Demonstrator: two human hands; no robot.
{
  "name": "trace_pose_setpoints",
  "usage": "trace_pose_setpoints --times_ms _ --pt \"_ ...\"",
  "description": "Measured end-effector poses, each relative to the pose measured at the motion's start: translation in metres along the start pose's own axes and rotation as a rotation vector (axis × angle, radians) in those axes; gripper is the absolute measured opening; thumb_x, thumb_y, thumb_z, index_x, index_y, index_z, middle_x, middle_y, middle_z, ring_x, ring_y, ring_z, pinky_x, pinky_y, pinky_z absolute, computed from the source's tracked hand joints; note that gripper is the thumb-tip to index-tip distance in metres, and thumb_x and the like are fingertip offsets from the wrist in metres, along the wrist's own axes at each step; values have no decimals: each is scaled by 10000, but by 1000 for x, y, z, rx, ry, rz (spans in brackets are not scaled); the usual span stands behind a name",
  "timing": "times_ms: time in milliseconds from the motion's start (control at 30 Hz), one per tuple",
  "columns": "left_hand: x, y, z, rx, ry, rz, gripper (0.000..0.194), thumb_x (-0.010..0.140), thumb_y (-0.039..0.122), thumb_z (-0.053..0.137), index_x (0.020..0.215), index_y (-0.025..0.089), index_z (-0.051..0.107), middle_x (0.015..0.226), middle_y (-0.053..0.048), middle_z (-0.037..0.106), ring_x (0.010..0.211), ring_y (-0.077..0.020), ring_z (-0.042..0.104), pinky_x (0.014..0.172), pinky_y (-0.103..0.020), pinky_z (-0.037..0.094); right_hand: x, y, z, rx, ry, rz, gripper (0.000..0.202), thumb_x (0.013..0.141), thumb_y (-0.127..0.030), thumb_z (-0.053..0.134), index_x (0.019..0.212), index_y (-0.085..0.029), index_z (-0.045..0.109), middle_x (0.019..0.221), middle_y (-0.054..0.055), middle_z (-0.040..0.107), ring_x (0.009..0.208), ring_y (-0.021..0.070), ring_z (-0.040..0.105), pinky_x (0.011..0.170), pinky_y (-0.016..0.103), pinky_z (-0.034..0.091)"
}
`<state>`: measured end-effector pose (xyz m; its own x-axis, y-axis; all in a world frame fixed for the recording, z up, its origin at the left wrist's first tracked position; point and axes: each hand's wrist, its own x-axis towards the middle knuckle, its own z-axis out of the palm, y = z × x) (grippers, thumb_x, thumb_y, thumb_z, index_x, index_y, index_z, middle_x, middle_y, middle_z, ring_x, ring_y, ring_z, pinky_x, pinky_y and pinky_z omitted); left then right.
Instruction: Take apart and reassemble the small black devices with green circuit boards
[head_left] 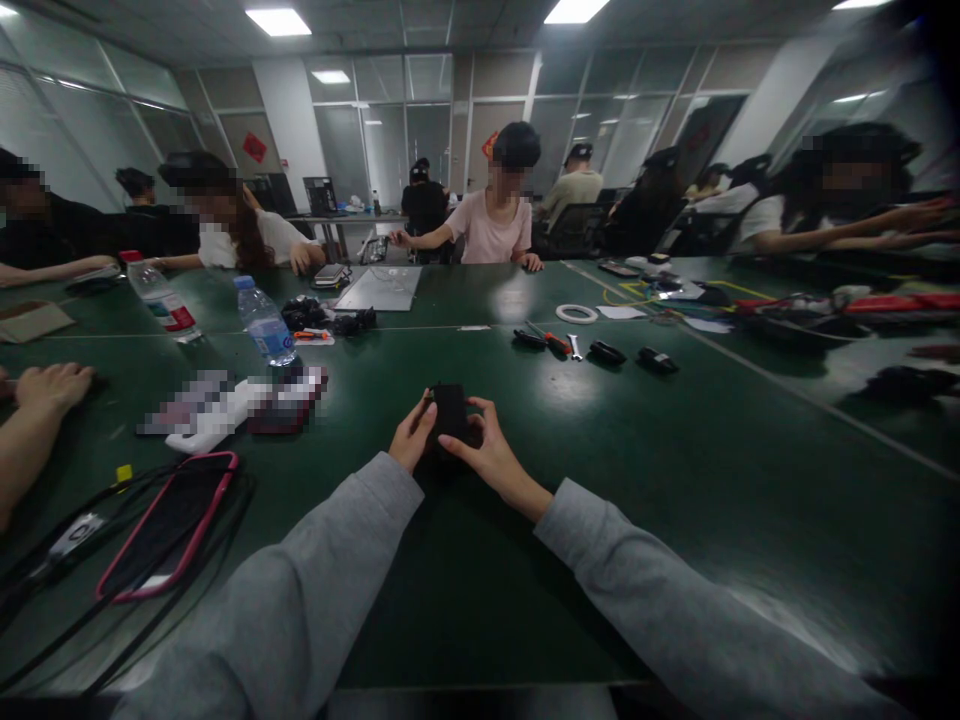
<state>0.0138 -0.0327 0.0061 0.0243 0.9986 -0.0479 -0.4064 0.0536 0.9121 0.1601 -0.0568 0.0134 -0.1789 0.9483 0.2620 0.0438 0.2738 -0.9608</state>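
Note:
A small black box-like object (pixel 451 410) is held upright just above the green table (pixel 480 600), near the middle of the view. My left hand (pixel 412 432) grips its left side, with the thumb along the near edge. On the right side, my right hand (pixel 491 447) curls around the lower part, thumb in front and fingers behind. Dark shadow hides the object's underside and some fingertips. Both of my forearms are in grey sleeves.
Left lie a pink-edged phone (pixel 169 525), black cables and two bottles, one a blue-capped bottle (pixel 267 325). Beyond my hands are a wrench (pixel 575 347), a screwdriver, black items and a white ring (pixel 577 314). Several people sit around; a person's hand (pixel 56 385) rests at far left.

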Motion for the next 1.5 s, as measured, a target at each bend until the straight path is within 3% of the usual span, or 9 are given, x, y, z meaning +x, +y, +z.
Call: trace_pose_setpoints --times_ms 167,367,500,633,800,1033,1333,1500 --pt "-6 6 5 23 -25 -17 645 750 392 650 1332 202 448 1169 -112 628 1077 -249 591 985 -416 425 0 -2 -1 14 -26 -11 672 720 -419 715 1233 -259 311 954 25 508 921 191 527 868 381 445" --pt "-8 9 7 19 -20 4 595 731 361 674 1272 171 517 1134 -119 644 1039 -244 609 958 -393 443 0 -2 -2 22 -25 -9 669 719 -411 723 1243 -267 332 954 25 519 924 195 528 869 383 444" --pt "-5 6 4 -16 1 -27 532 728 423 660 1192 176 580 1120 -117 647 1008 -242 619 906 -375 476 1 -1 -2 -8 -31 -27 652 731 -413 716 1252 -266 354 956 25 526 921 194 528 866 379 443" --pt "-1 3 2 -67 39 -48 494 721 507 631 1033 124 650 998 -130 679 924 -232 643 881 -365 486 -1 0 -1 -65 -38 -83 589 750 -411 699 1235 -252 405 1062 45 512 981 197 511 888 367 434" --pt "-1 5 3 -110 46 -66 489 714 508 639 994 107 655 926 -126 689 852 -216 655 851 -359 497 -4 -1 2 -95 -29 -96 582 754 -401 696 1244 -244 423 1152 60 493 1030 203 496 921 371 419" --pt "-3 10 6 -191 85 -114 534 758 501 593 1148 136 590 936 -117 690 791 -215 669 749 -369 535 2 -8 -6 -100 189 -117 571 834 -419 601 1332 -273 363 1082 50 516 1010 195 507 935 377 413" --pt "-8 17 9 -142 57 -151 533 775 486 581 1169 127 558 906 -127 687 698 -208 668 642 -361 544 9 -9 -16 -105 366 -153 427 854 -462 554 1199 -222 480 1078 60 539 1015 195 514 921 354 416" --pt "-6 17 4 -132 25 -182 549 803 561 483 1080 98 586 836 -121 684 600 -187 644 540 -324 523 20 3 -30 194 448 38 384 836 -503 531 1093 -220 496 1023 46 563 926 189 550 816 346 489"
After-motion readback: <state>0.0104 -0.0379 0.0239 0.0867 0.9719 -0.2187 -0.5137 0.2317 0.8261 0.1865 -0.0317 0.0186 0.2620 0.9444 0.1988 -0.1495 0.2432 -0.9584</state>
